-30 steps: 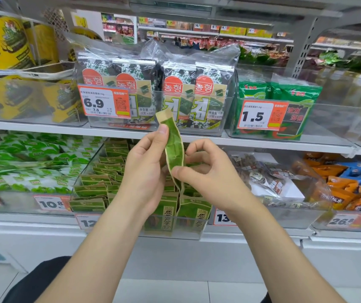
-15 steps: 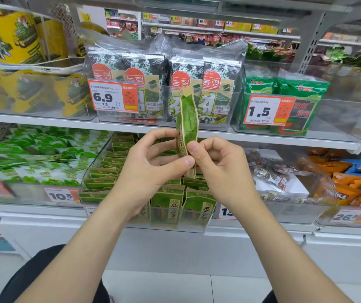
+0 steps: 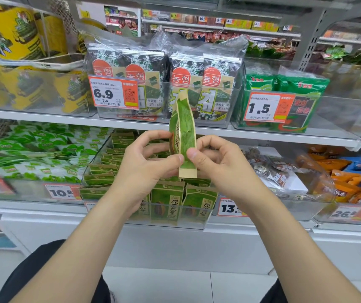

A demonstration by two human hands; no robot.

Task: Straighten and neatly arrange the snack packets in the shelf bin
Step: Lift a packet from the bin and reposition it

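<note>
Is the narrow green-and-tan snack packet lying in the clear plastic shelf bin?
No, the left hand and right hand pinch the green-and-tan snack packet upright above the clear plastic bin.

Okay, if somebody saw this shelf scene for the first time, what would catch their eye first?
The green snack packet stands upright at centre, pinched between the left hand and the right hand. Just below it, matching green packets stand in a clear shelf bin. On the shelf above, orange price tags marked 6.9 and 1.5 stand out.
</note>
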